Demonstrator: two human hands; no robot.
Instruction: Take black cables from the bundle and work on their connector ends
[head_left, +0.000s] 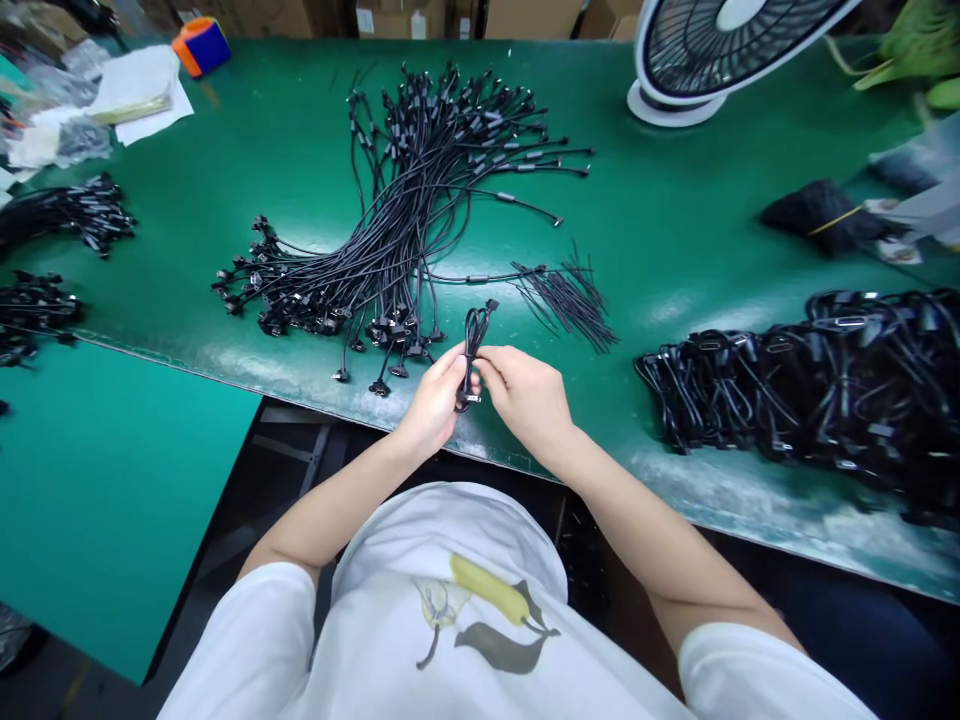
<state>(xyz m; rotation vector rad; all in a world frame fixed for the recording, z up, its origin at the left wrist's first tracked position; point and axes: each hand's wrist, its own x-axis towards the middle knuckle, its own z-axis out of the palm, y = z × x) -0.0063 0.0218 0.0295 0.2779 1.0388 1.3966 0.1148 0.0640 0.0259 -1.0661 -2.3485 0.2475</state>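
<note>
Head view: coiled black cable (473, 340) over the near edge of the green bench (690, 230), held in left hand (433, 397). Right hand (531, 400): fingers narrowed at coil's middle, grip cannot be told. From coil: loose cables (420, 195) at 11 o'clock, fan (716, 50) at 1, thin black strips (568, 300) at 2, bundled cables (814, 375) at 3.

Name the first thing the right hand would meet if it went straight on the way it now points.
Most likely the bundled black cable held in the left hand; the right hand looks very close or touching, though depth is unclear.
</note>
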